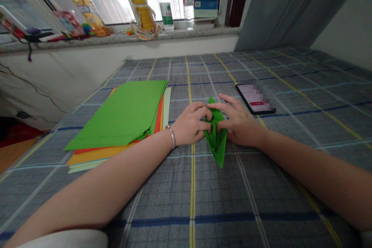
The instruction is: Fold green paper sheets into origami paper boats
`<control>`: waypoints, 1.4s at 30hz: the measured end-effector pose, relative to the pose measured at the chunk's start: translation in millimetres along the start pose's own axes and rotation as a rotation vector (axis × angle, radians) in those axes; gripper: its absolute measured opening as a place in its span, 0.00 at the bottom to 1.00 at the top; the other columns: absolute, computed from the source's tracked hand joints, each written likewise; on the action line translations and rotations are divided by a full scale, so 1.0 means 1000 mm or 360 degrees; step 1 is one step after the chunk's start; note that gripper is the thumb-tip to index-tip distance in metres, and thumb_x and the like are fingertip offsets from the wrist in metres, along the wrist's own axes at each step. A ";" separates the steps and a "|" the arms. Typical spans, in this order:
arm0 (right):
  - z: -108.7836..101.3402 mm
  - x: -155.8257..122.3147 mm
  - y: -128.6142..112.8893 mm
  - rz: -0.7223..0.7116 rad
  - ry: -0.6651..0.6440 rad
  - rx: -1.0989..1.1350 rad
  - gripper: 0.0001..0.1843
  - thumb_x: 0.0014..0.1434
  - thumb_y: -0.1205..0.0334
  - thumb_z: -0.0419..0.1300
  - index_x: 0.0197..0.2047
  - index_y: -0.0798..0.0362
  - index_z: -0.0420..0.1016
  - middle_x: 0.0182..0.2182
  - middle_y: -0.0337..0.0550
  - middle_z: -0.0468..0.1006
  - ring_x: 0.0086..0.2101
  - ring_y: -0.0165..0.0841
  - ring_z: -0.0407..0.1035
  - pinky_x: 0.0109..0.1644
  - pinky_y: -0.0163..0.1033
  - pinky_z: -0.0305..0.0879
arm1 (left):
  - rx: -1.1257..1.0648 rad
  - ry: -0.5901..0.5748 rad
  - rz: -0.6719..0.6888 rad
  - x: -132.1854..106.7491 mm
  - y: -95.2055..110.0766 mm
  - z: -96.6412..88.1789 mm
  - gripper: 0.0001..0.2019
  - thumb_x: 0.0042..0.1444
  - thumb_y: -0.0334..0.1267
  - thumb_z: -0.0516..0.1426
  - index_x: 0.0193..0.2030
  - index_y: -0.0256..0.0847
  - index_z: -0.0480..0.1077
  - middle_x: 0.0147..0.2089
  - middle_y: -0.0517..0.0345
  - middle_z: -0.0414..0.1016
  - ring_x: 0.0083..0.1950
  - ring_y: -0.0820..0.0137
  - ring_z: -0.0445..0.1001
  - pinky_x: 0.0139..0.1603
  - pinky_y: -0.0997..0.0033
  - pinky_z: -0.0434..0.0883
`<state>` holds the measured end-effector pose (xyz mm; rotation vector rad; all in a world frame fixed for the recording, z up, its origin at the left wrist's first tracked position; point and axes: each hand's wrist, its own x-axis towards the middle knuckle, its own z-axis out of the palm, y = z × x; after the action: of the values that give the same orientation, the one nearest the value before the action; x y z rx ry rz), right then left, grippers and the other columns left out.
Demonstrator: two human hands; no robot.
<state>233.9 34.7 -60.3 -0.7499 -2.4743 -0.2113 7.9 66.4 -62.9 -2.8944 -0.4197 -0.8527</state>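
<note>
A folded green paper piece (217, 143), narrow and pointed at both ends, lies on the grey plaid cloth (203, 201) in the middle. My left hand (190, 126) is curled, its fingers pinching the paper's left side near the middle. My right hand (240, 122) presses on the paper's right side, thumb and fingers closed on its folds. A silver bangle (172, 136) sits on my left wrist.
A stack of coloured paper sheets (122, 120), green on top, lies to the left. A phone (255, 99) with a lit screen lies to the right, just beyond my right hand. Bottles (164, 2), boxes (206, 6) and clutter line the windowsill behind.
</note>
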 end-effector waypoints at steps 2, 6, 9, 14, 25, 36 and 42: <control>0.000 0.001 -0.001 0.0001 -0.0017 0.0001 0.11 0.44 0.76 0.59 0.28 0.51 0.77 0.61 0.46 0.62 0.65 0.54 0.44 0.65 0.61 0.49 | -0.0002 0.0001 0.0023 0.000 0.001 0.000 0.08 0.52 0.27 0.55 0.28 0.42 0.75 0.43 0.54 0.69 0.55 0.58 0.62 0.59 0.54 0.63; 0.001 0.000 -0.002 0.0008 -0.0013 -0.0030 0.09 0.49 0.75 0.58 0.29 0.52 0.76 0.60 0.48 0.64 0.64 0.52 0.46 0.65 0.59 0.50 | -0.0013 -0.0011 0.0018 -0.001 0.001 0.000 0.08 0.51 0.26 0.55 0.30 0.42 0.74 0.41 0.55 0.70 0.55 0.59 0.62 0.59 0.54 0.63; 0.001 -0.001 -0.001 -0.0007 -0.0030 0.0001 0.09 0.48 0.74 0.59 0.30 0.52 0.76 0.61 0.47 0.63 0.65 0.51 0.46 0.65 0.59 0.50 | -0.0020 -0.0009 0.0017 -0.001 0.000 -0.001 0.09 0.52 0.26 0.55 0.32 0.43 0.75 0.41 0.56 0.70 0.55 0.59 0.62 0.59 0.55 0.63; 0.000 -0.002 0.002 -0.0001 -0.0091 0.0079 0.09 0.47 0.74 0.60 0.29 0.50 0.76 0.63 0.42 0.61 0.65 0.51 0.46 0.65 0.60 0.51 | 0.0028 -0.0038 0.0018 -0.002 -0.001 -0.002 0.10 0.52 0.27 0.56 0.31 0.45 0.76 0.42 0.57 0.70 0.55 0.59 0.61 0.58 0.54 0.63; 0.001 -0.001 0.002 -0.0008 -0.0071 0.0051 0.07 0.49 0.73 0.60 0.28 0.51 0.76 0.62 0.46 0.62 0.64 0.51 0.46 0.64 0.60 0.52 | 0.0059 -0.0040 0.0003 -0.001 0.000 -0.003 0.10 0.53 0.27 0.55 0.30 0.44 0.76 0.42 0.56 0.70 0.54 0.60 0.62 0.59 0.53 0.63; 0.001 -0.002 0.004 0.0012 -0.0068 0.0044 0.09 0.47 0.74 0.60 0.27 0.50 0.74 0.62 0.43 0.63 0.65 0.49 0.46 0.64 0.60 0.53 | 0.0145 -0.0012 0.0022 -0.001 0.000 -0.003 0.09 0.54 0.29 0.55 0.29 0.43 0.75 0.43 0.54 0.69 0.52 0.60 0.62 0.58 0.53 0.63; 0.001 -0.004 0.005 0.0051 -0.0029 0.0040 0.09 0.50 0.73 0.60 0.31 0.49 0.76 0.61 0.44 0.64 0.64 0.49 0.49 0.63 0.60 0.55 | 0.0057 0.0012 -0.0089 -0.003 -0.001 -0.003 0.11 0.53 0.28 0.55 0.32 0.46 0.77 0.46 0.54 0.67 0.52 0.61 0.63 0.58 0.53 0.63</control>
<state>238.8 37.3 -63.2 -0.7839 -2.4755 -0.1622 3.1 66.4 -61.9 -2.8585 -0.5122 -0.8549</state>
